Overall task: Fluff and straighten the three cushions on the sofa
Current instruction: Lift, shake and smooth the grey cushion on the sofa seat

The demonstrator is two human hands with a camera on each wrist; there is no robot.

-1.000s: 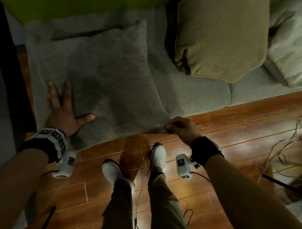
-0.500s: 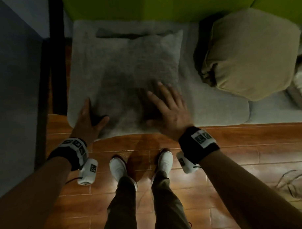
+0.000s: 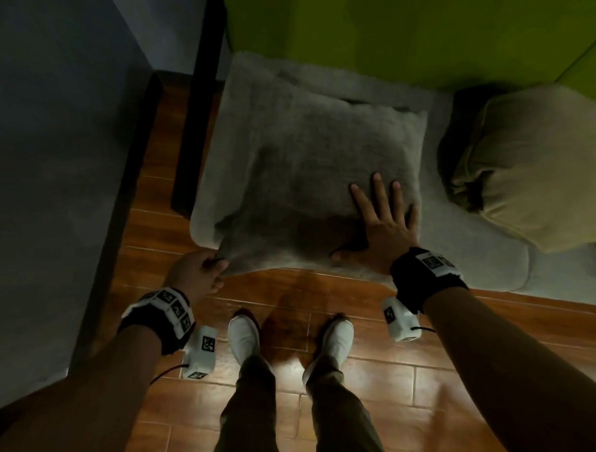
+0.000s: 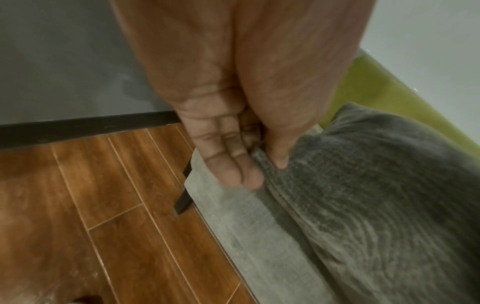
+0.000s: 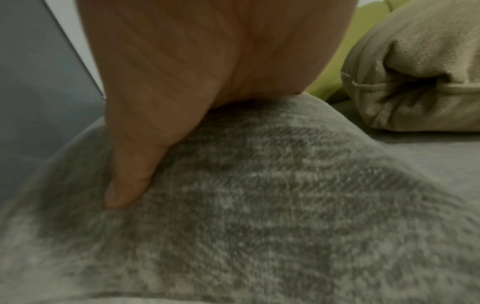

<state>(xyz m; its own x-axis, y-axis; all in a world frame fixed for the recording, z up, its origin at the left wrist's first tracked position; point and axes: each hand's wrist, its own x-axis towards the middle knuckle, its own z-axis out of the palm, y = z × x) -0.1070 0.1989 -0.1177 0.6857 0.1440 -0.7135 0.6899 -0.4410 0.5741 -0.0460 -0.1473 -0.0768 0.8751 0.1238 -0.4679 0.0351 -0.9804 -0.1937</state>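
1. My left hand (image 3: 198, 275) sits at the front left corner of the sofa seat (image 3: 466, 250), fingers curled under and thumb on top, pinching the near left corner of the grey cushion (image 3: 325, 164). In the left wrist view the fingers (image 4: 228, 162) bunch the fabric just over the seat's front edge.
2. The grey cushion is a square with a soft, ribbed, velvety pile. It lies flat on the left end of the seat, its near edge along the seat's front edge.
3. The seat is a paler, smoother grey cloth with a rounded front corner; behind it rises a plain green backrest (image 3: 401, 33).
4. My right hand (image 3: 383, 228) lies palm down near the cushion's near right corner, fingers straight and spread, thumb out to the left, pressing a dent into the pile and grasping nothing.
5. The tan cushion (image 3: 538, 170), plump and plush with a puckered seam corner, rests on the seat towards its right, well apart from the grey one; the frame's right edge cuts it off.
6. I can make out only these two cushions.
7. Below is glossy wood plank floor (image 3: 380, 385).
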